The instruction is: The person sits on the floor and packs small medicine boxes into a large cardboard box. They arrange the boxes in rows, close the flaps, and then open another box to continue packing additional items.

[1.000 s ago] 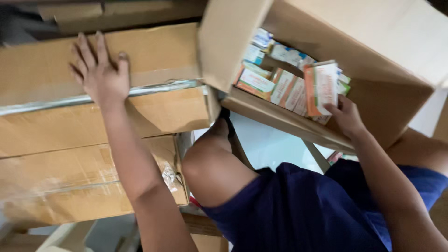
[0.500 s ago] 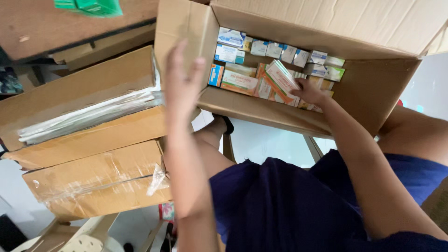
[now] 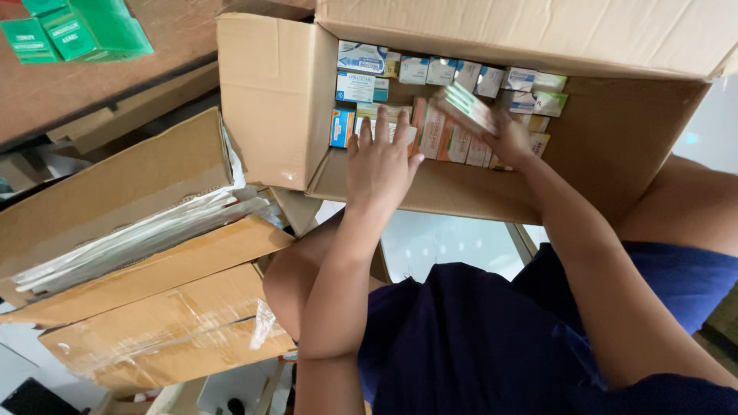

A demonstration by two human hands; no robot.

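The big carton (image 3: pixel 492 115) lies open toward the person, its left flap (image 3: pixel 277 107) swung out, and rows of small packets (image 3: pixel 430 92) stand packed against its back wall. Left of it a stack of flattened cartons (image 3: pixel 146 253) leans, with a green pack (image 3: pixel 77 31) on the worktop (image 3: pixel 177 54) at its top-left corner. The left hand (image 3: pixel 380 165) lies flat and spread, fingers extended, over the packets near the carton's left side, pressing rather than gripping. The right hand (image 3: pixel 507 138) is closed around one slim packet (image 3: pixel 465 107), tilted and lifted clear of the row near the middle. Such a packet looks light and stiff, thin card that would dent under a hard squeeze and may be a little slick on its printed faces; it is best taken across the two broad faces, thumb opposite fingers, near its middle, since the neighbours stand tight beside it.
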